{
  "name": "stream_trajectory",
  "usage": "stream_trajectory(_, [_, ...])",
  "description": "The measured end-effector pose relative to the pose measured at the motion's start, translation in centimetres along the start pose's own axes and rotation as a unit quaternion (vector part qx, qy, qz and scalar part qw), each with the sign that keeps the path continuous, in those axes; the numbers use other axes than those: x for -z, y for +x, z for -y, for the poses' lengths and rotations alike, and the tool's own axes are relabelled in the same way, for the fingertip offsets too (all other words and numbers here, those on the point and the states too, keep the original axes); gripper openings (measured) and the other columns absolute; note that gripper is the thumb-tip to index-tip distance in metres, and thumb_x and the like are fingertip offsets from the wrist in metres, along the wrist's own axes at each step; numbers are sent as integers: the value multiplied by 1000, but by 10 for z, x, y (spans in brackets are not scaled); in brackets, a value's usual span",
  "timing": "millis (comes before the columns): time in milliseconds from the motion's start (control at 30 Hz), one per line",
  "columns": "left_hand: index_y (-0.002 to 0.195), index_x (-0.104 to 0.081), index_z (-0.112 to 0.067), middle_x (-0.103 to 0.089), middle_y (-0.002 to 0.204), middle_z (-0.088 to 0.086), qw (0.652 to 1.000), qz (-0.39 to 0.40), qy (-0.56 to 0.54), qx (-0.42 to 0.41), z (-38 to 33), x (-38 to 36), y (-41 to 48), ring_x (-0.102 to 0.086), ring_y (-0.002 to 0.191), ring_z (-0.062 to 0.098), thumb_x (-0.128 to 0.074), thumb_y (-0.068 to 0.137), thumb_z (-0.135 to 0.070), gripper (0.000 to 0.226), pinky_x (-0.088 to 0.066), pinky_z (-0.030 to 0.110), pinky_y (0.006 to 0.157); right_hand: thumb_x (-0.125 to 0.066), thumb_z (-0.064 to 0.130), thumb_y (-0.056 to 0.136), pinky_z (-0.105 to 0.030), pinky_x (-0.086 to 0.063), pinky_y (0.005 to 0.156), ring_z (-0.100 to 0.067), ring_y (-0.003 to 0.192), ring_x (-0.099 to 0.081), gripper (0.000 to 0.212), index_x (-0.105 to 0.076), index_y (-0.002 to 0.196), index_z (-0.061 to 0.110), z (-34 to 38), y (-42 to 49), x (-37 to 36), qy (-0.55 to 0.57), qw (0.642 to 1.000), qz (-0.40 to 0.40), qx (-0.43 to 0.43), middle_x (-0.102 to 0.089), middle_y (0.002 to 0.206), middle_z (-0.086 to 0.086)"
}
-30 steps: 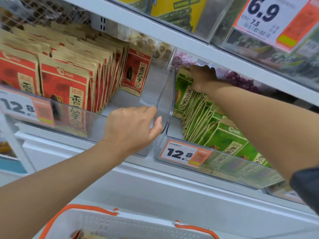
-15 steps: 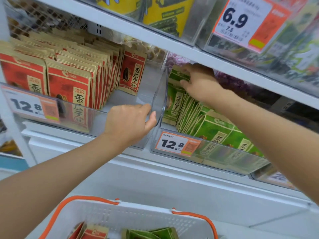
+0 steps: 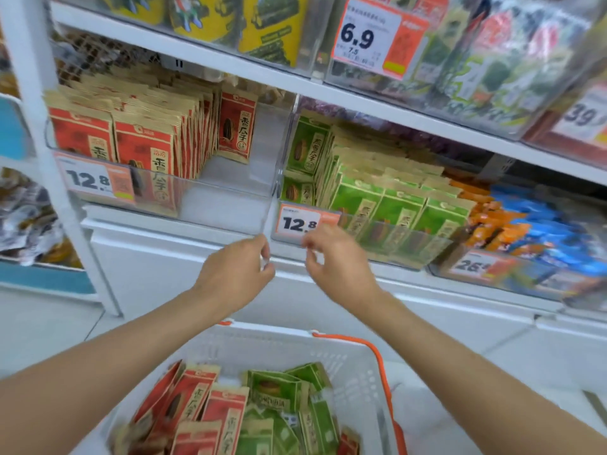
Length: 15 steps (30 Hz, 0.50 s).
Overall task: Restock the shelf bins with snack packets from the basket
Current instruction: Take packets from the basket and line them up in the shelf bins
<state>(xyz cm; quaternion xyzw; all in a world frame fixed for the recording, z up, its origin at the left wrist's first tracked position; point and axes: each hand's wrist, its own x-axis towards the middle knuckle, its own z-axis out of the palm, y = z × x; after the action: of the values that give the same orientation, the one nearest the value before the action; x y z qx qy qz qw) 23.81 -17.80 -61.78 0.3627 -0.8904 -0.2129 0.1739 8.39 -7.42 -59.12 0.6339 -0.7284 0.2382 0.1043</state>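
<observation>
Red snack packets (image 3: 144, 142) stand in rows in the left clear bin (image 3: 226, 208), whose right part holds no packets. The right clear bin (image 3: 427, 254) is packed with green packets (image 3: 394, 205). Below me, a white basket (image 3: 358, 366) with orange handles contains red packets (image 3: 213, 408) and green packets (image 3: 279, 395). My left hand (image 3: 235, 277) hovers just under the left bin's front right corner, fingers loosely curled and holding nothing. My right hand (image 3: 338, 264) hangs in front of the right bin's price tag, also loosely curled, with nothing in it.
A shelf above carries yellow and green seaweed packs behind a 6.9 price tag (image 3: 368, 37). Orange and blue snacks (image 3: 525, 224) fill the bin to the right. A white upright post (image 3: 49, 142) stands at the left, and a white cabinet front (image 3: 197, 274) lies under the bins.
Both hands have pulled back out of the bins and down. The left hand let go of the clear bin wall, the right hand left the green packets. The basket's contents have come into view.
</observation>
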Motion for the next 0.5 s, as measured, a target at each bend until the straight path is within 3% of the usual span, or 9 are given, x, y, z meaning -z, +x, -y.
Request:
stream_trajectory(167, [95, -56, -28, -60, 97, -5, 974, 223, 17, 47, 17, -48, -35, -59, 89, 19, -55, 92, -38, 11, -50, 34, 80, -56, 9, 86, -32, -48, 89, -19, 97, -59, 27, -66, 110, 15, -17, -83, -58, 73, 956, 238, -157, -63, 110, -2])
stream_trajectory(300, [104, -60, -22, -60, 105, -5, 945, 315, 82, 30, 18, -78, -42, -57, 93, 17, -54, 92, -35, 18, -49, 33, 82, -56, 12, 88, -35, -47, 96, -25, 118, -55, 36, -59, 124, 16, -45, -119, -101, 22, 874, 446, -191, -54, 132, -7])
stream_trajectory(367, [101, -61, -23, -63, 105, -5, 940, 327, 98, 16, 15, -92, -42, -59, 93, 16, -56, 90, -34, 17, -50, 33, 84, -56, 13, 89, -33, -48, 87, -27, 113, -57, 32, -60, 121, 10, -55, -132, -118, -25, 836, 517, -183, -59, 126, -10])
stream_trajectory(433, [100, -62, -23, -64, 103, -6, 932, 346, 111, 11, 13, -102, -45, -59, 91, 15, -56, 90, -33, 15, -50, 32, 83, -54, 10, 90, -31, -44, 73, -26, 92, -58, 29, -59, 118, 4, -60, -147, -131, -53, 803, 559, -197, -62, 104, -10])
stream_trajectory(500, [101, -61, -23, -63, 105, -5, 920, 371, 126, 10, 14, -112, -48, -59, 95, 16, -54, 91, -32, 15, -50, 33, 83, -53, 7, 90, -31, -42, 71, -25, 86, -54, 37, -50, 126, 0, -66, -160, -145, -51, 779, 576, -243, -56, 98, -10])
